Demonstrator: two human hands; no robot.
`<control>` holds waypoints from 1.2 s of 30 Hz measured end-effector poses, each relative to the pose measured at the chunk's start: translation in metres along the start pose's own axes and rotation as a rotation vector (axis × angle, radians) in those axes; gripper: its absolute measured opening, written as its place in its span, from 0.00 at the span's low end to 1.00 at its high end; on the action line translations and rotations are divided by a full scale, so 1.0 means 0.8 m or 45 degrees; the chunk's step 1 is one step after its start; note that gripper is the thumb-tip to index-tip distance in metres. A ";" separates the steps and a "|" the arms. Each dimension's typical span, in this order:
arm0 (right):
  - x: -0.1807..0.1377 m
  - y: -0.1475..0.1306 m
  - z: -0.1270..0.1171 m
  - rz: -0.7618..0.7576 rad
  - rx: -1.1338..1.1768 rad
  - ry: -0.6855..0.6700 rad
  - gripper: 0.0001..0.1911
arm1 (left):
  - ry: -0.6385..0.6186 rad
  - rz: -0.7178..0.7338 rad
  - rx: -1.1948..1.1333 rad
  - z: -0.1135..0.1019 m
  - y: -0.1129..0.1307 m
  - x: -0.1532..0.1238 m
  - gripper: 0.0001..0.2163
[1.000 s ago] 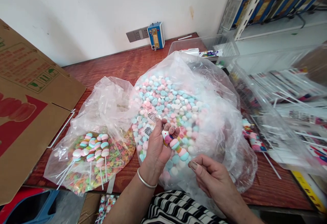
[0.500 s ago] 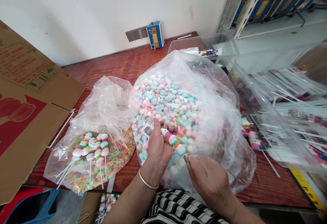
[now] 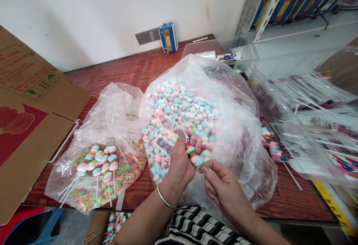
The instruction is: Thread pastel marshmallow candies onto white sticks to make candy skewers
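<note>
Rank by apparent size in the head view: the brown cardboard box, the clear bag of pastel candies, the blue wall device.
1. Brown cardboard box, largest, though nearness to the camera inflates it.
2. Clear bag of pastel candies.
3. Blue wall device, smallest and farthest away.

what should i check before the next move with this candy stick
1. Left hand grips the candy stick: ok, fingers closed round it.
2. Right hand at the stick's lower end: ok, fingertips meet it just below the blue candy.
3. Big bag of loose candies open and within reach: ok, right behind the hands.
4. Small bag holding finished sticks: ok, several lie inside, to the left.
5. How many candies are on the stick: cannot tell, fingers hide part.
6. Labels at the left thumb: cannot tell if they are held or stuck to the bag.
</note>
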State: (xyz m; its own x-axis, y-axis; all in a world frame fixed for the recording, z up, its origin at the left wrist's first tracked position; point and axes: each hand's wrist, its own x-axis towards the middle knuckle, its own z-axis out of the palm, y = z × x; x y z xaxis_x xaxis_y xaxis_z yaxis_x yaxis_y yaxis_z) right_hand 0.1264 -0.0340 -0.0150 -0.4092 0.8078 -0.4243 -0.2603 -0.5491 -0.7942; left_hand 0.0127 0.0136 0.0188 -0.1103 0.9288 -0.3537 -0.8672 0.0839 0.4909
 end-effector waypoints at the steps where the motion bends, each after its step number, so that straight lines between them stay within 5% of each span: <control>1: 0.002 0.000 -0.002 -0.106 -0.136 0.052 0.17 | -0.014 -0.015 0.015 -0.001 -0.001 -0.001 0.15; 6: 0.002 -0.006 -0.013 -0.481 -0.633 0.214 0.15 | 0.075 0.043 0.008 -0.007 0.009 0.006 0.10; 11: -0.001 -0.010 -0.013 0.103 -0.085 -0.134 0.22 | 0.016 0.051 -0.033 -0.008 0.018 0.010 0.05; 13: -0.001 -0.009 -0.012 0.159 -0.065 -0.213 0.21 | -0.024 0.021 -0.040 -0.007 0.017 0.008 0.05; 19: 0.003 0.002 -0.021 -0.901 -1.273 0.226 0.14 | 0.088 -0.050 -0.021 0.001 0.017 0.008 0.06; 21: 0.004 0.001 -0.023 -1.002 -1.390 0.273 0.11 | 0.135 -0.052 -0.016 0.002 0.020 0.009 0.06; 23: 0.003 -0.004 -0.022 -0.809 -1.190 0.161 0.13 | 0.106 -0.046 -0.046 0.002 0.022 0.010 0.06; 28: -0.006 -0.012 -0.012 0.187 -0.044 -0.320 0.22 | -0.078 -0.020 -0.087 0.000 0.027 0.006 0.07; 30: -0.007 -0.010 -0.009 0.251 0.083 -0.333 0.20 | -0.091 -0.024 -0.059 0.002 0.026 0.004 0.07; 32: -0.004 -0.007 -0.009 0.000 -0.176 -0.234 0.20 | -0.076 -0.032 -0.020 0.004 0.024 0.003 0.07; 36: 0.004 -0.004 -0.018 -0.980 -1.333 0.203 0.14 | 0.022 -0.037 0.034 0.008 0.019 0.004 0.08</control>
State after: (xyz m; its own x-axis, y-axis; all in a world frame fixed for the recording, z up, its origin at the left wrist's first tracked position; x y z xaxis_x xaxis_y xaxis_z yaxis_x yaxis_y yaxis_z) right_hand 0.1388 -0.0261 -0.0203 -0.3349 0.8939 0.2982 0.4489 0.4295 -0.7836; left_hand 0.0027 0.0200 0.0305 -0.0941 0.9195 -0.3818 -0.8570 0.1204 0.5011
